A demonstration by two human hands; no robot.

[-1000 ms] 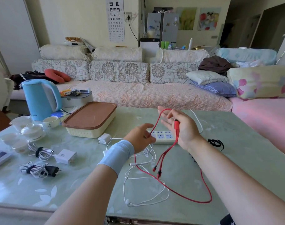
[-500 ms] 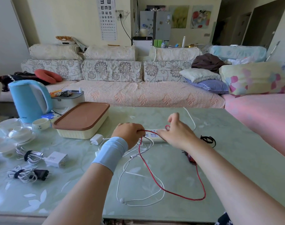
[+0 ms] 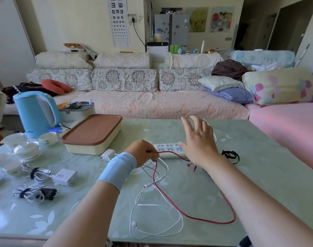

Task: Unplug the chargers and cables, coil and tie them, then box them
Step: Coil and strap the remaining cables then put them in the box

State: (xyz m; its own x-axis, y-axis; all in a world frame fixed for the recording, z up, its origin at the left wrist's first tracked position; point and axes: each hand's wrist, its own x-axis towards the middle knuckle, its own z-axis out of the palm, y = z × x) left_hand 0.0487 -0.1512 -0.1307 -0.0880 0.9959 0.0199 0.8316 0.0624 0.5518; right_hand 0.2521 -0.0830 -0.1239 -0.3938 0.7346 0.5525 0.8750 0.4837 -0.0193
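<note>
A red cable loops across the green table top. My left hand, with a blue wristband, pinches that cable just in front of the white power strip. My right hand hovers over the strip's right end with fingers spread and nothing in it. The cable's red plug ends lie under my right wrist. A loose white cable lies tangled under the red one. A small white charger sits beside the cream box with a brown lid.
At the left lie two tied cable bundles, one with a white 90W charger, one with a black plug. A blue kettle and white tea cups stand behind them. Black ties lie right of the strip. A sofa lies beyond the table.
My right hand let go of the red cable, lifted and spread its fingers over the power strip. The plug ends dropped to the table. My left hand kept its pinch.
</note>
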